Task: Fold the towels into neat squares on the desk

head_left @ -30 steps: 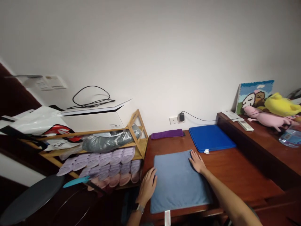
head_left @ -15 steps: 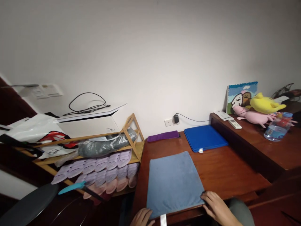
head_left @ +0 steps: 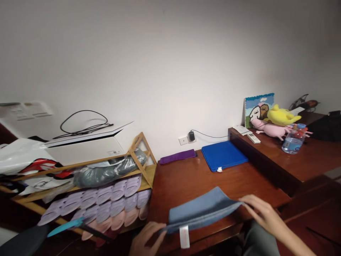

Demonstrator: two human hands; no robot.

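A light blue cloth (head_left: 202,209) lies partly on the brown table (head_left: 181,177), its near edge raised off the wood between my hands. My left hand (head_left: 147,239) pinches its near left corner. At the near right corner, my right hand (head_left: 262,209) holds the cloth between thumb and fingers. A white tag (head_left: 184,237) hangs from the near edge. Farther back are a folded bright blue cloth (head_left: 223,155) with a small tag and a folded purple cloth (head_left: 178,156).
On the left, a wooden rack (head_left: 150,174) holds rows of slippers (head_left: 103,195) and a white box (head_left: 87,147). The raised surface (head_left: 301,167) at right carries a bottle (head_left: 293,140), plush toys (head_left: 271,129) and a remote (head_left: 253,138). A charger (head_left: 191,136) is plugged into the wall.
The light blue cloth lay flat before; both hands have lifted its near edge, and it now bends upward. The view has shifted a little to the right.
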